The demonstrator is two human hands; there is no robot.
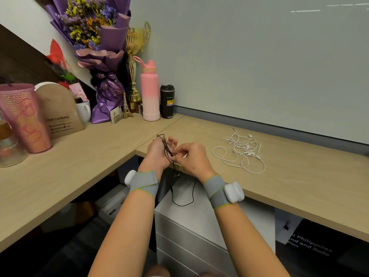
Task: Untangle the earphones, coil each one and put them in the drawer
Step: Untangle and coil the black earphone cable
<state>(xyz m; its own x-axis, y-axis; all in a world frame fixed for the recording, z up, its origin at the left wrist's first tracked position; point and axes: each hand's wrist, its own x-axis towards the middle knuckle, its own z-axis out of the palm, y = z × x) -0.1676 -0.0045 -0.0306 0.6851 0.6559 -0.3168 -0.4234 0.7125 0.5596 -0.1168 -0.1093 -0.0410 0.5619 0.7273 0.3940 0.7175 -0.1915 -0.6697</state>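
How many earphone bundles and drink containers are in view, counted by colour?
Black: 2, the black earphones and the black travel cup
White: 2, the white earphone tangle and the white mug
Pink: 2, the pink tumbler and the pink bottle
Clear: 1, the clear glass container, blurred
Total: 7

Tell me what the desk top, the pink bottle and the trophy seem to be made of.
Desk top: probably wood-look laminate, matte, pale grain visible. Pink bottle: likely powder-coated metal, smooth satin gradient. Trophy: glossy gold with bright reflections; metal or plated plastic, unclear.
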